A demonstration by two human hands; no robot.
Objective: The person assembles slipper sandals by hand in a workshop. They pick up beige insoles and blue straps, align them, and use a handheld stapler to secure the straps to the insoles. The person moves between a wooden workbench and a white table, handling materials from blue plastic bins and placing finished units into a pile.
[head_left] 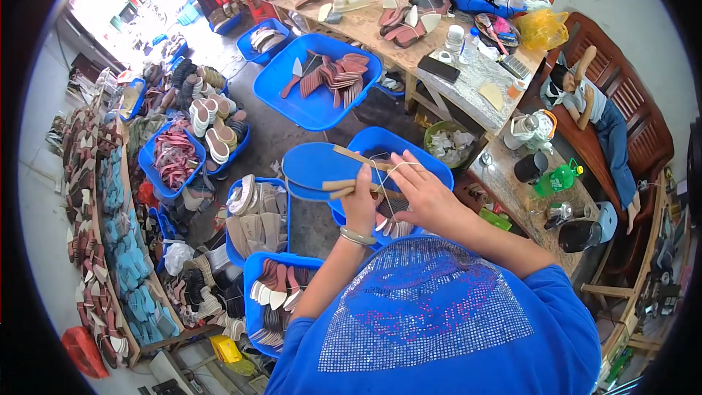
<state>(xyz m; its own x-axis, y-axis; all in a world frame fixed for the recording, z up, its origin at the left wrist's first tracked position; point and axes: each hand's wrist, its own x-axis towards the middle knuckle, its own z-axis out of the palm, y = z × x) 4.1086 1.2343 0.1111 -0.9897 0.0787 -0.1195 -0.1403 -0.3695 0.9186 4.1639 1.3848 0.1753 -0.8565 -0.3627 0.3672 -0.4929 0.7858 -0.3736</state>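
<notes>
A bundle of blue insoles (313,166) with tan edge strips (338,189) is held up in front of me. My left hand (360,203) is closed around the middle of it, thumb upward. A thin pale string or elastic band (382,184) crosses the bundle's right end. My right hand (420,189) is at that end, with the band drawn taut at its fingers and thumb. How the fingertips grip it is partly hidden. Below the hands, a blue tub (439,163) holds dark and pale sole pieces, partly covered by my arms.
A large blue basin (267,91) of reddish-brown soles stands ahead, beside a long wooden workbench (365,23). Blue crates of shoe parts (252,307) crowd the left. A side table at right bears a green bottle (559,178). One person (596,106) lies on a wooden bench; another stands far left.
</notes>
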